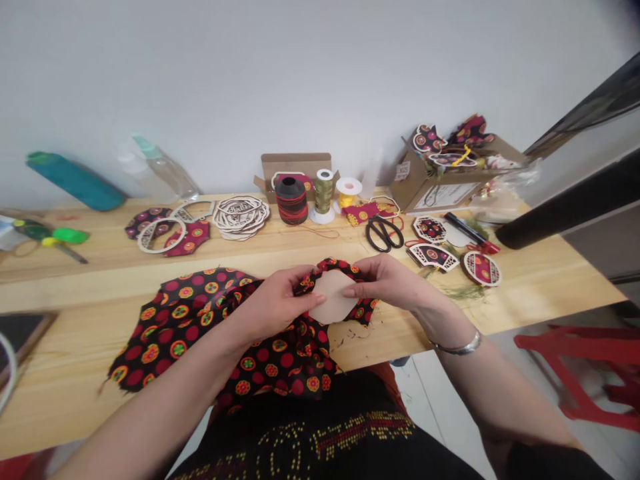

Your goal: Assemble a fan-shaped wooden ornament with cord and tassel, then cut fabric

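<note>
A pale, rounded flat piece point(331, 301), like card, lies against a black fabric point(200, 303) printed with red and orange round motifs. My left hand point(283, 297) is closed on the piece's left side, thumb on its face and fingers behind in the cloth. Opposite it, my right hand point(383, 283) pinches the upper right edge, thumb on the piece and fingers behind the fabric. Cloth is gathered along the top edge of the piece. The rest of the fabric spreads left over the table and hangs toward my lap. The fingertips behind the cloth are hidden.
Black-handled scissors point(384, 233) lie beyond my right hand, near thread spools point(291, 201). Farther right are several framed fabric ornaments point(433, 257), a marker point(467, 230) and a cardboard box point(440, 190). Stacked wooden cutouts point(241, 217) lie at back left. A red stool point(580, 367) stands right.
</note>
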Motion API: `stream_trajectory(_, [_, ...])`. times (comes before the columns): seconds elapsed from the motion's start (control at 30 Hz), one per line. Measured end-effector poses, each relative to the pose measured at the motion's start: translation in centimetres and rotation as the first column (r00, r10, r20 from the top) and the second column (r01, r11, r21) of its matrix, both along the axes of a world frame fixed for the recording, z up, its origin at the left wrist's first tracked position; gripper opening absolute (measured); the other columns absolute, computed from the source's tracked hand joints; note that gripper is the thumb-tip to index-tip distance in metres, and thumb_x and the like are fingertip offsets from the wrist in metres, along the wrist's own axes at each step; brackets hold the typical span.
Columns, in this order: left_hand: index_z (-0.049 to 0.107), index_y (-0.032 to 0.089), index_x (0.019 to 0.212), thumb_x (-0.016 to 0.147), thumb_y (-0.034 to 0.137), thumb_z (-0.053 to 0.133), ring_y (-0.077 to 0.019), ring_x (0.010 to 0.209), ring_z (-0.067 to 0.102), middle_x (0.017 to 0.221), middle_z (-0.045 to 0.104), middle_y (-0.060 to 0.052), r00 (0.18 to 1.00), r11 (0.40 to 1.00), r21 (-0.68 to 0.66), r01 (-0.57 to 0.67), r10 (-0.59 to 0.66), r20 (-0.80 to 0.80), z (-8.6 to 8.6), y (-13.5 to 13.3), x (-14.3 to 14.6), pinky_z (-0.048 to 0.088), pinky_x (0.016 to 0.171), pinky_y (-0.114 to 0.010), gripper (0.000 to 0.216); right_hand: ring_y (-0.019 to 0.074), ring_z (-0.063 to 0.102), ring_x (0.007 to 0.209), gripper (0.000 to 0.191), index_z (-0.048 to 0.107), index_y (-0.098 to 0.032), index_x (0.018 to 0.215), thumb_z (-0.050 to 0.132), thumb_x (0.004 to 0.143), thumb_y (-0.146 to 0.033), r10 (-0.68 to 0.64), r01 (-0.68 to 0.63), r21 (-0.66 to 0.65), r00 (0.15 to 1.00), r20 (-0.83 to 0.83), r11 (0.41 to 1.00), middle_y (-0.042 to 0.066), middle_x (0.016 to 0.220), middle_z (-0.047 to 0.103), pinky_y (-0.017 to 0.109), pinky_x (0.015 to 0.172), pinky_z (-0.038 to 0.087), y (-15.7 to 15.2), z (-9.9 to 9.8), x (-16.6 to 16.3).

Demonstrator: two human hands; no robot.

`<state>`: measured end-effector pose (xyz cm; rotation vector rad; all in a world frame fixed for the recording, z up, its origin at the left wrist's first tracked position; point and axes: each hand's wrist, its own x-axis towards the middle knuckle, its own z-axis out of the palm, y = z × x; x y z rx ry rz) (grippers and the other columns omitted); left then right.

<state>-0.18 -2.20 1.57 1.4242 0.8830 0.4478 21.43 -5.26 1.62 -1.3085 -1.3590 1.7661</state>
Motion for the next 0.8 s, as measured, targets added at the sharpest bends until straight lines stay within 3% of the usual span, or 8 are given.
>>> stream_trajectory(0.2, [0.064,0.018,0.114,0.074,0.026,0.068,-0.0248,0.108,0.064,0.119,0.069,-0.007,0.999,0.998,-0.047,-0.037,0.038,0.023,-0.5,0.0,-0.5,0.052,0.091,-0.041,0.042,0.0106,0.05,0.059,0.025,0.068,-0.014,0.072,0.074,0.069,-0.038,-0.055,0.035,0.097,0.976,0.212,0.995,-0.001,0.061,0.059,0.024,0.051,0.041,0.3,0.4,-0.5])
stream_trajectory(0.4, [0.065,0.017,0.111,0.07,0.023,0.075,-0.0242,0.104,0.066,0.116,0.07,-0.008,0.984,0.97,-0.226,-0.089,0.122,0.134,-1.4,-0.1,-1.0,0.052,0.092,-0.04,0.042,0.005,0.029,0.048,0.033,0.049,-0.016,0.053,0.071,0.071,-0.034,-0.066,0.014,0.172,0.95,0.305,0.985,-0.007,0.05,0.038,0.023,0.043,0.02,0.9,0.9,-1.0])
stream_trajectory(0.6, [0.067,0.017,0.11,0.065,0.018,0.078,-0.0257,0.105,0.065,0.114,0.071,-0.008,0.97,0.933,-0.358,-0.03,0.113,0.215,-1.3,-0.1,-1.4,0.052,0.091,-0.037,0.046,0.006,0.036,0.051,0.026,0.057,-0.015,0.062,0.069,0.071,-0.035,0.016,-0.054,0.144,0.967,0.254,0.988,-0.005,0.057,0.048,0.023,0.046,0.025,1.6,1.1,-1.4])
stream_trajectory(0.8, [0.068,0.014,0.102,0.06,0.018,0.08,-0.0241,0.096,0.068,0.106,0.073,-0.008,0.971,0.921,-0.374,-0.107,0.177,0.159,-1.3,-0.4,-1.5,0.052,0.09,-0.038,0.044,0.0057,0.034,0.049,0.026,0.057,-0.015,0.063,0.068,0.072,-0.036,0.046,-0.101,0.155,0.946,0.321,0.983,-0.006,0.055,0.046,0.022,0.045,0.023,2.2,1.3,-1.9])
